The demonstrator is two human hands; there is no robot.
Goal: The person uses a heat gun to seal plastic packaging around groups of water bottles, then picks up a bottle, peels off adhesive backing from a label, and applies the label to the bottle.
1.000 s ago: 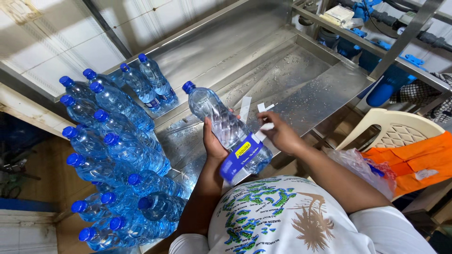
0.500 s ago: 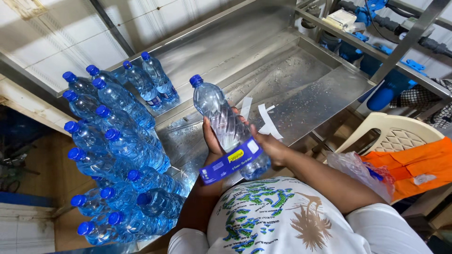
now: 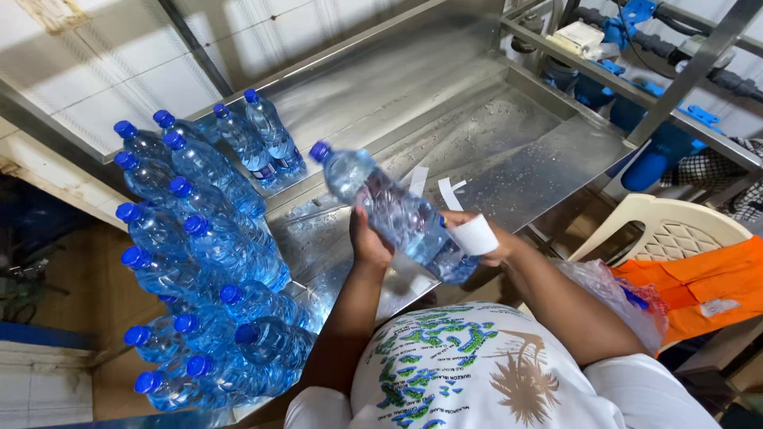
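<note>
Head view is looking down over a printed shirt (image 3: 469, 373) at two bare hands holding a bottle (image 3: 393, 210) above a wet steel table (image 3: 540, 159). Left hand (image 3: 367, 242) is cupping the bottle's middle from below, fingers wrapped round its far side and mostly hidden. Right hand (image 3: 485, 242) is gripping the bottle's base end, thumb and fingers pressing a white label (image 3: 475, 234) against the plastic. Bottle is lying tilted, its blue cap (image 3: 319, 150) pointing up and away toward the table's back, clear of the surface. Two white strips (image 3: 449, 192) are lying on the table just beyond the hands. A crowd of blue-capped bottles (image 3: 199, 246) is standing packed together along the table's left side, well apart from the held one. A clear bag (image 3: 612, 294) is sitting by the right forearm, near a white plastic chair (image 3: 675, 234) with orange cloth (image 3: 707, 286) lying on it. Blue filter housings (image 3: 664, 155) are hanging under the frame at upper right.
</note>
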